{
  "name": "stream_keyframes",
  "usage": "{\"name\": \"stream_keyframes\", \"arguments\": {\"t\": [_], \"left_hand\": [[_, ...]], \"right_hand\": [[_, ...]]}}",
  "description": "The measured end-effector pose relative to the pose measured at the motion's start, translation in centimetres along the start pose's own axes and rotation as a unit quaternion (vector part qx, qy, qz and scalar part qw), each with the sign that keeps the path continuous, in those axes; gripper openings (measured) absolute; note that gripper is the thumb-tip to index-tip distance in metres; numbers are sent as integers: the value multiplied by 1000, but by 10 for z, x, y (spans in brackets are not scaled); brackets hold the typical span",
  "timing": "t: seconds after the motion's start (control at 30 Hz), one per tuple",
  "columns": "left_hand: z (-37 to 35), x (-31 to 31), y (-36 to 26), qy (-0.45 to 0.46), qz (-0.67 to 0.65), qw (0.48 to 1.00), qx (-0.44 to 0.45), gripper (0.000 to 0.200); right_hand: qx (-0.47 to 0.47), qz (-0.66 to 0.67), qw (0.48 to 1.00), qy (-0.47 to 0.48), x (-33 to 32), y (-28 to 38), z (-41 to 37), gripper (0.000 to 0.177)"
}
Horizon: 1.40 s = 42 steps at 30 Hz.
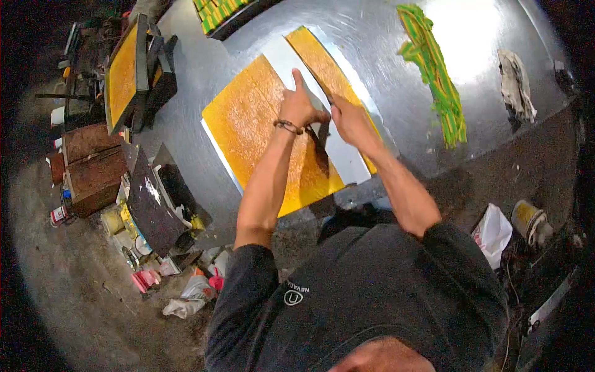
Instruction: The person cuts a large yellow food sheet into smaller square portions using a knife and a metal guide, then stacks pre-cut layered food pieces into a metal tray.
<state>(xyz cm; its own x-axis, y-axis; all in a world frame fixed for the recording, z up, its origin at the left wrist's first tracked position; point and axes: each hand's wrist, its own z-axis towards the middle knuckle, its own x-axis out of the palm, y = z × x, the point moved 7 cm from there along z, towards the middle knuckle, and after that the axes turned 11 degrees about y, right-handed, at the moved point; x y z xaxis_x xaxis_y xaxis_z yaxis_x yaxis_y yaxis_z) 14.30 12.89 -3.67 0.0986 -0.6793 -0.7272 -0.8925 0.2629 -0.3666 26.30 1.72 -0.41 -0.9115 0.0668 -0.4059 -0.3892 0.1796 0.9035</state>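
A glossy orange-yellow slab (245, 111) lies on the metal table, with a white edge showing beneath it. Across it runs a flat pale grey strip (347, 155), like a straightedge. My left hand (300, 106) presses on this strip, fingers apart and one pointing toward the far end. A narrow orange-yellow strip (316, 59) lies along the pale strip's right side. Over that narrow strip, my right hand (352, 123) is closed beside the pale strip's edge. A dark bit shows at its fingertips, but what it grips is mostly hidden.
Green and yellow strips (437, 80) lie piled on the metal table (378, 37), left of a crumpled cloth (516, 85). A dark tray (238, 18) at the back holds more green-yellow pieces. Another orange slab (123, 77) stands tilted at left. Clutter, including a white bag (493, 235), surrounds the floor.
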Motion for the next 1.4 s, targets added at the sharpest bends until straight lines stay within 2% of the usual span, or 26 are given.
{"name": "stream_keyframes", "arguments": {"t": [0.07,0.13,0.2,0.27,0.33,0.4,0.47,0.53,0.6,0.63,0.67,0.73,0.83,0.9,0.93,0.97,1.0,1.03,1.1,1.17,1.27,1.3,1.4], "left_hand": [[-4,-4,-4,-7,21,999,-45,147],[-8,-5,-5,3,9,999,-37,150],[-6,-7,-6,-8,19,1000,-9,149],[-2,-5,-4,7,4,1000,-8,149],[-2,-3,-2,9,12,999,-39,147],[-2,-6,-5,9,16,999,-36,146],[-2,-4,-3,10,23,999,-25,147],[2,-2,-2,25,25,999,-32,148],[1,0,2,15,-2,999,-29,148],[1,0,2,32,-4,999,-41,147],[4,4,8,33,10,996,-76,149],[10,5,11,4,42,998,-39,150],[0,0,2,16,18,999,-27,153],[-2,-4,-5,12,34,999,-41,152],[-3,-3,-4,11,54,997,-57,152],[-1,-2,-1,-8,54,998,-23,151],[4,-1,2,19,49,998,-34,150],[6,-3,1,22,44,998,-37,150],[2,2,2,34,38,998,-44,150],[2,-2,-1,4,55,998,-34,149],[-1,-4,-4,22,39,999,-29,148],[-1,-4,-6,1,81,996,-36,145],[1,-2,-5,20,61,997,-43,143]], "right_hand": [[48,-20,997,65,-2,3,6,27],[28,-24,998,43,0,-7,-19,28],[-60,5,998,-25,-7,-6,-47,21],[-44,15,999,-13,-6,-11,-43,21],[45,-20,996,77,-4,-11,-31,26],[34,-30,997,70,-1,-20,-53,31],[-37,39,998,-19,-5,-27,-91,22],[-32,37,999,-10,-8,-25,-88,22],[79,-41,992,84,3,-37,-75,29],[90,-18,992,85,1,-35,-88,31],[86,3,993,78,-4,-30,-102,34],[-22,-31,999,-2,-19,-24,-138,35],[19,-18,999,43,-11,-35,-136,37],[-60,-34,998,1,-13,-32,-130,42],[-51,-32,998,5,-21,-26,-142,42],[29,-5,998,58,-23,-29,-159,39],[107,21,988,111,-21,-36,-176,37],[66,-5,994,87,-23,-35,-184,39],[72,-7,992,105,-15,-43,-176,41],[59,-9,993,106,-13,-51,-171,46],[39,33,997,57,-19,-51,-213,43],[32,23,998,49,-24,-48,-222,42],[43,9,996,80,-19,-52,-207,43]]}}
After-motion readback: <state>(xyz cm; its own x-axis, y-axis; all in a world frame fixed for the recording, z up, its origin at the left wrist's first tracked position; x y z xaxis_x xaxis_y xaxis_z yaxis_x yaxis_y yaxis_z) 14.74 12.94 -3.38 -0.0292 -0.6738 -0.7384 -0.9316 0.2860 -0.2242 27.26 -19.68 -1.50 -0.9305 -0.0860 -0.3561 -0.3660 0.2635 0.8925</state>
